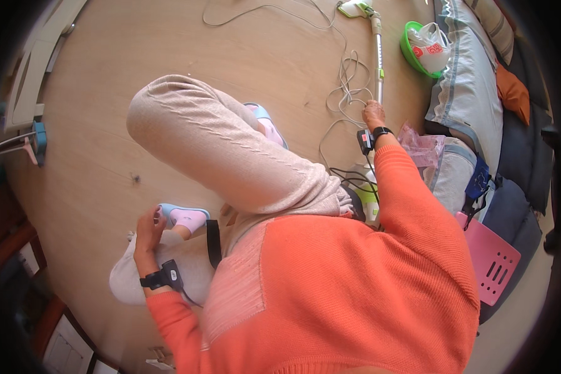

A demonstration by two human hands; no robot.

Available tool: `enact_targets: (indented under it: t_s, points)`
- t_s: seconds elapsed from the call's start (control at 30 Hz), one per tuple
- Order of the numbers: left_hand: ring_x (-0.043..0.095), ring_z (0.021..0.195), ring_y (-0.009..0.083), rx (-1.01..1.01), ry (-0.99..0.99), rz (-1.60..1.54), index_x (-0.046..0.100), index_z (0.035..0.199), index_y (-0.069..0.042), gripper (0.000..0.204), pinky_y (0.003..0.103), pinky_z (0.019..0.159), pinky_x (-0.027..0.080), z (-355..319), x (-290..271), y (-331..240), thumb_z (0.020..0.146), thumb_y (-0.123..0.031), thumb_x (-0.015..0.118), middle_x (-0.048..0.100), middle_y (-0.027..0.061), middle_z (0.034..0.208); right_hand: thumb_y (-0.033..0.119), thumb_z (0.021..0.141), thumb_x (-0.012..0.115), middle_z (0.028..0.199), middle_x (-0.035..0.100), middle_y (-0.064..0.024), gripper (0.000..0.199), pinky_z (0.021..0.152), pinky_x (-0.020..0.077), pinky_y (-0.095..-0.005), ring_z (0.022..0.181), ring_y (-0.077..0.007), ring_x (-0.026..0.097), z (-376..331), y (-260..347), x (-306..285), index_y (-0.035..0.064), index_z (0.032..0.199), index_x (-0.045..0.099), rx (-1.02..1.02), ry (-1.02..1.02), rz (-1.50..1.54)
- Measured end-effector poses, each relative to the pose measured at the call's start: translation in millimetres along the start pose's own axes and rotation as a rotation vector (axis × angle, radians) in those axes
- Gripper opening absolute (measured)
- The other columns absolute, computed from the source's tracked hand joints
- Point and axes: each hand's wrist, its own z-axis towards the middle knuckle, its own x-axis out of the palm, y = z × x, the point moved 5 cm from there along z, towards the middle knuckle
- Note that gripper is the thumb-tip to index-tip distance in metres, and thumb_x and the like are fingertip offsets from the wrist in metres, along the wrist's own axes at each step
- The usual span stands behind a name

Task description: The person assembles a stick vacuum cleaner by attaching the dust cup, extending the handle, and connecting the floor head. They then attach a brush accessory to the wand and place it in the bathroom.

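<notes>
My right hand (374,113) is wrapped round the silver tube (379,59) of a corded stick vacuum cleaner. Its white-and-green floor head (355,8) lies at the far end, on the wooden floor. Part of the white-and-green body (369,194) shows beside my right forearm; my sleeve and leg hide the rest. Over my bent left leg, near the knee, my left hand (148,232) is empty, its fingers loosely bent and apart. A blue slipper (196,210) on a foot in a pink sock shows just beyond it.
A grey power cord (349,78) lies in loops left of the tube. Right of it stand a green basin (411,47) holding a white plastic bag (431,53) and a covered sofa (470,81). A pink slotted board (491,258) leans there. White furniture (31,81) lines the left.
</notes>
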Motion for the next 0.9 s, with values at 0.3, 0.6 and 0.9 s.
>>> enact_targets:
  t_s: [0.3,0.6,0.9]
  points:
    - [0.069,0.095,0.032,-0.182,-0.187,-0.026,0.062,0.125,0.001,0.045,0.04,0.084,0.054,-25,-21,-15,0.082,-0.011,0.07,0.07,0.0202,0.106,0.058,0.082,0.069,0.12,0.07,-0.0056,0.058,0.088,0.0553,-0.0416,0.108,-0.0275,0.067,-49,46,2,0.0119,0.118,0.072,-0.455,1.182,-0.698]
    - [0.045,0.135,0.0386,0.395,-1.127,0.227,0.051,0.136,-0.003,0.044,0.051,0.113,0.033,-58,-158,-240,0.093,-0.007,0.057,0.052,0.0183,0.141,0.012,0.083,0.06,0.106,0.071,-0.0238,0.026,0.084,0.0574,-0.0412,0.102,-0.0362,0.07,90,90,-25,0.0003,0.102,0.074,0.052,0.601,-0.066]
    - [0.031,0.143,0.0449,0.974,-0.798,0.305,0.043,0.141,-0.012,0.052,0.065,0.116,0.019,37,-112,-372,0.093,-0.021,0.061,0.035,0.0167,0.153,0.021,0.084,0.064,0.158,0.028,-0.0196,0.081,0.116,0.035,-0.0428,0.142,-0.0347,0.037,210,179,-17,0.0067,0.154,0.025,-0.113,0.299,0.118]
